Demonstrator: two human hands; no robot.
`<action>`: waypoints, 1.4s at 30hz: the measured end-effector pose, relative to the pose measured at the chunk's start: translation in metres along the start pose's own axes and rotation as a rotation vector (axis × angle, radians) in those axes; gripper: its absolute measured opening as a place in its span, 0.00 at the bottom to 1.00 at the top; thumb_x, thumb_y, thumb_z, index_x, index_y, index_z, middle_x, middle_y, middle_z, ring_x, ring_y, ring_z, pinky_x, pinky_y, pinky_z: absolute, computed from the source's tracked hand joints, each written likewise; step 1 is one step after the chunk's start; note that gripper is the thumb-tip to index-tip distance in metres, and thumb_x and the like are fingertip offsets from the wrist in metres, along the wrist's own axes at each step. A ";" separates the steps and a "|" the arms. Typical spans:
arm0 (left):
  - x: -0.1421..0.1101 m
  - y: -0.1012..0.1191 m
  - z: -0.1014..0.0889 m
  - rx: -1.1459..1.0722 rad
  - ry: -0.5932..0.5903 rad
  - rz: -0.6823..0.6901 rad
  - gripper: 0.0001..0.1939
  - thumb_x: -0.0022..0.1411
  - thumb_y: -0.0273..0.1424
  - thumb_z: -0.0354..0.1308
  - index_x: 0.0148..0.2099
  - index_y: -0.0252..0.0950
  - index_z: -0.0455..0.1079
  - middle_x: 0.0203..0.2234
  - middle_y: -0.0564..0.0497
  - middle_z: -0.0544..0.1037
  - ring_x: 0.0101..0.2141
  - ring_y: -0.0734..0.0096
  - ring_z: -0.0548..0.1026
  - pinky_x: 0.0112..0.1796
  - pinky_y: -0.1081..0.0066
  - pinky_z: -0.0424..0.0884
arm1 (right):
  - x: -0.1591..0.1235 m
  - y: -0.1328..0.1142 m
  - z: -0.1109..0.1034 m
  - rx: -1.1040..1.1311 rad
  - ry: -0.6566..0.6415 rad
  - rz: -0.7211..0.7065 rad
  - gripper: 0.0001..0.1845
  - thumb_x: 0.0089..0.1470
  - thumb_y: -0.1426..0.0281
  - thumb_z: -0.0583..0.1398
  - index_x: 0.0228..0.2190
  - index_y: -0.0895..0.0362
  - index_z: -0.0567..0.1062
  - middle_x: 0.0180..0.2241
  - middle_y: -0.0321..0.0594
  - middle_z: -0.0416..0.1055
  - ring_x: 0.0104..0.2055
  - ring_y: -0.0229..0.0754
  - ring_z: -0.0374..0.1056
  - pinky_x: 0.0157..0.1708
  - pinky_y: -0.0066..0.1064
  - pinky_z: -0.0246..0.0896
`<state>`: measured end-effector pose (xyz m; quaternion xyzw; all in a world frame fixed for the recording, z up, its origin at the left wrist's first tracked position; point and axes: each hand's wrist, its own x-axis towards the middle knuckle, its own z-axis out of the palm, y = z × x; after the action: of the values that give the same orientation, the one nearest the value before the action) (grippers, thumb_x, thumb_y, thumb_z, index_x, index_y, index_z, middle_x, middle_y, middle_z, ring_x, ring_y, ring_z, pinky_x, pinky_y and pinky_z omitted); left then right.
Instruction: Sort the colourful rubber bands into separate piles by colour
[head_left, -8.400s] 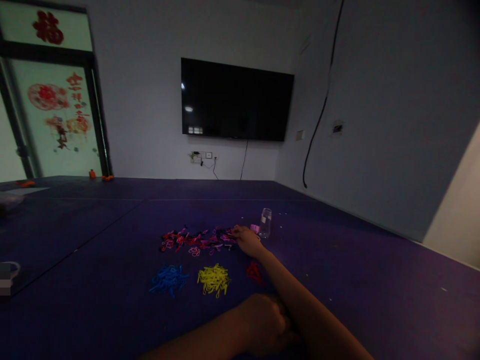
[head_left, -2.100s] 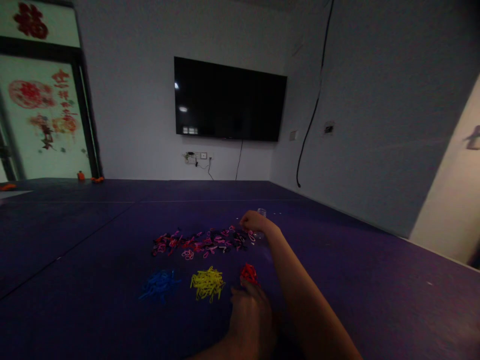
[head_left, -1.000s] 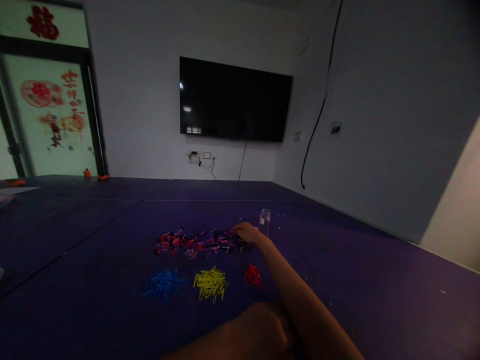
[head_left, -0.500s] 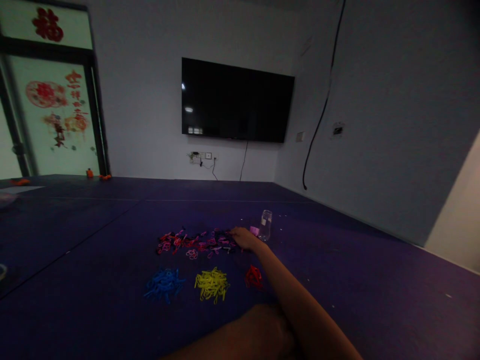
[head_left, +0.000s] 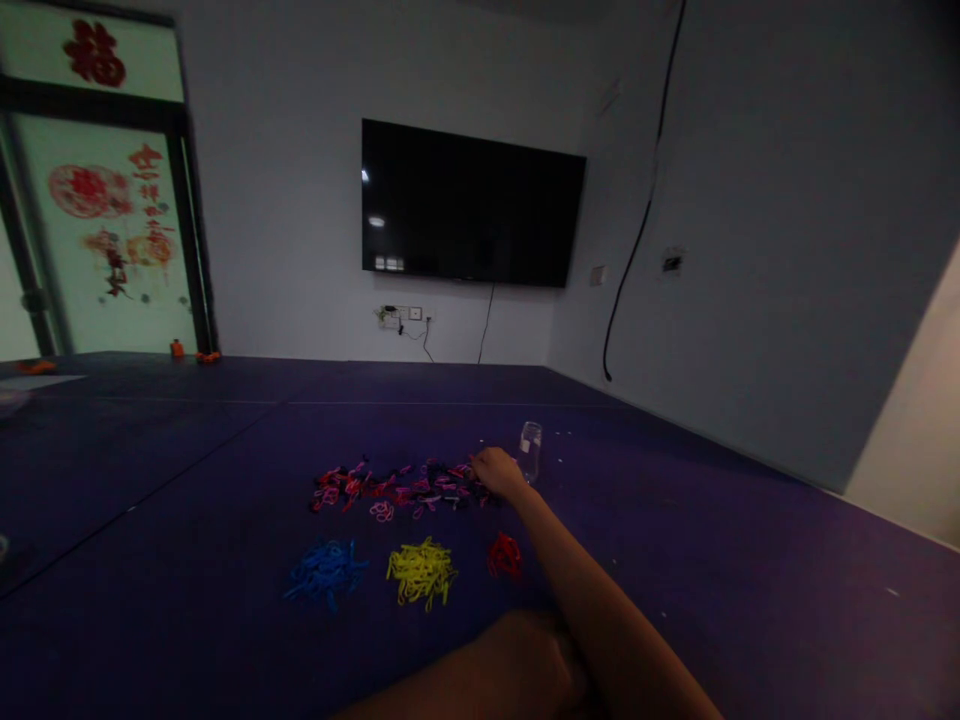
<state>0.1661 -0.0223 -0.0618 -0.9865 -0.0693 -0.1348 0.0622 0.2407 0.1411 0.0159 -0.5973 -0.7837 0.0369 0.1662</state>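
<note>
My right hand (head_left: 498,473) reaches to the right end of a loose pile of mixed red, pink and dark elastic bands (head_left: 405,487), its fingers pinched together at the bands. What sits between the fingertips is too small to make out. Just right of this hand stands a clear glass jar (head_left: 529,455). Nearer to me lie three sorted heaps: blue bands (head_left: 327,572), yellow bands (head_left: 421,573) and red bands (head_left: 505,555). My left hand (head_left: 525,650) rests low in front, partly under my right forearm, its fingers hidden in shadow.
A purple mat (head_left: 712,560) covers the wide surface, with tiny white scraps on it. Small orange objects (head_left: 208,357) lie far left by the glass door. A television (head_left: 472,205) hangs on the back wall, and a black cable (head_left: 636,255) dangles at the right.
My right hand has shifted slightly right and up along the mixed pile, now covering the pink piece near the jar. My left hand stays about where it was.
</note>
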 end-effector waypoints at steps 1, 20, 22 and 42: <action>0.000 0.000 0.000 -0.002 0.002 0.004 0.16 0.65 0.35 0.49 0.49 0.32 0.69 0.40 0.47 0.78 0.41 0.66 0.75 0.43 0.71 0.70 | 0.000 0.000 0.000 -0.002 0.001 0.001 0.20 0.56 0.69 0.49 0.29 0.60 0.80 0.32 0.47 0.77 0.36 0.41 0.72 0.31 0.24 0.58; -0.004 -0.001 0.004 0.042 0.052 0.033 0.18 0.65 0.36 0.48 0.51 0.30 0.67 0.44 0.47 0.76 0.46 0.65 0.73 0.50 0.70 0.65 | 0.014 0.010 0.027 0.062 -0.068 -0.223 0.20 0.53 0.76 0.49 0.40 0.56 0.78 0.45 0.40 0.74 0.48 0.40 0.68 0.48 0.26 0.57; -0.004 -0.001 0.003 0.036 0.050 0.039 0.18 0.65 0.36 0.48 0.51 0.30 0.67 0.45 0.47 0.76 0.47 0.65 0.72 0.50 0.70 0.65 | 0.014 0.010 0.027 0.061 -0.060 -0.229 0.20 0.53 0.76 0.49 0.40 0.57 0.78 0.45 0.41 0.74 0.48 0.40 0.68 0.48 0.25 0.57; 0.024 -0.010 0.024 -0.056 -0.039 -0.123 0.10 0.65 0.32 0.50 0.43 0.43 0.72 0.37 0.49 0.78 0.32 0.68 0.76 0.31 0.70 0.73 | 0.048 0.009 0.008 -0.168 0.007 0.045 0.11 0.50 0.78 0.57 0.33 0.62 0.79 0.37 0.49 0.76 0.43 0.45 0.70 0.40 0.25 0.59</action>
<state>0.1932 -0.0066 -0.0767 -0.9842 -0.1272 -0.1209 0.0248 0.2352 0.1906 0.0165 -0.6268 -0.7699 -0.0273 0.1171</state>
